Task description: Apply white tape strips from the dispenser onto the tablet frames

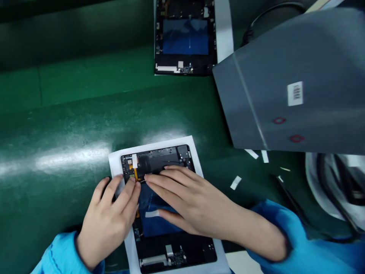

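An opened tablet (165, 249) lies on a white sheet (131, 251), its dark circuit parts and a blue film (151, 228) exposed. My left hand (110, 213) rests over its left edge, fingers spread, with the tips by an orange flex cable (135, 173). Across the tablet from the right reaches my right hand (189, 198), fingers stretched out and fingertips touching the upper inner part. At its thumb tip is a white strip (152, 214) over the blue film; whether the thumb presses it, I cannot tell. A short white piece (135, 161) sits near the tablet's top left.
Another opened tablet (185, 62) lies farther back. A large grey panel (285, 83) with a barcode label takes up the right side. Several white scraps, including one small scrap (235, 182), and dark tweezers (291, 198) lie on the green mat (71, 125).
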### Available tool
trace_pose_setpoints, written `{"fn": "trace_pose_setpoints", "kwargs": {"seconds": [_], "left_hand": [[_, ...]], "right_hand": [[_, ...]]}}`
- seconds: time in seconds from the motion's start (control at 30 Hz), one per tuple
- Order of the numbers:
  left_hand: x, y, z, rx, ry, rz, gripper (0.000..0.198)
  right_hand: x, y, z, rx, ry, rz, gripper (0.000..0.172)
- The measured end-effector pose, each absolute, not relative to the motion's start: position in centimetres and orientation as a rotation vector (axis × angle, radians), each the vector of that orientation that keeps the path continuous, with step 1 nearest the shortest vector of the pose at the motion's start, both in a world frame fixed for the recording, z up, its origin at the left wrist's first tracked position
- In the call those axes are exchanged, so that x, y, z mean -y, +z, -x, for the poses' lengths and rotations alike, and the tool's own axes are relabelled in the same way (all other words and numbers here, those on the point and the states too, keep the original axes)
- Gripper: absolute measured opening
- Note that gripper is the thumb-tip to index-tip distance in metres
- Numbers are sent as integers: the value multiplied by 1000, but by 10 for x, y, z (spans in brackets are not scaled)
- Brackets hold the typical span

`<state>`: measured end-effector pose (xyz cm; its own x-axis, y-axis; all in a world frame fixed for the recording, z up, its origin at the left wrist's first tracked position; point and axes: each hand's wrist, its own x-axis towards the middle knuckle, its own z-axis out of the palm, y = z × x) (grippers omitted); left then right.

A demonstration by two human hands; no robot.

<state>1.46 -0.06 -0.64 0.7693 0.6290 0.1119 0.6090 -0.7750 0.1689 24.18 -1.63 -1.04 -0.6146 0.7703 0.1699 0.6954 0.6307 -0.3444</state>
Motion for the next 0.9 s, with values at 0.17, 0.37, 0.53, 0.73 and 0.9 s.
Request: {"fn": "trace_pose_setpoints", "kwargs": {"seconds": [0.17,0.37,0.53,0.73,0.9], "left_hand": [[2,-7,-14,-995,236,-2877,33],[4,-7,-16,-1032,182,-2874,36],[5,-4,-20,-1067,167,-2856,36],[6,-4,-19,-1058,144,-2847,36],[7,-5,-16,-1019,131,-2879,37]], "right_hand": [[12,-10,-239,2568,330,1173,43],[-3,-10,-233,2590,332,1153,44],[-5,-3,-243,2545,368,1151,34],[8,-6,-245,2579,286,1095,31],[7,-10,-239,2584,257,1094,32]]}}
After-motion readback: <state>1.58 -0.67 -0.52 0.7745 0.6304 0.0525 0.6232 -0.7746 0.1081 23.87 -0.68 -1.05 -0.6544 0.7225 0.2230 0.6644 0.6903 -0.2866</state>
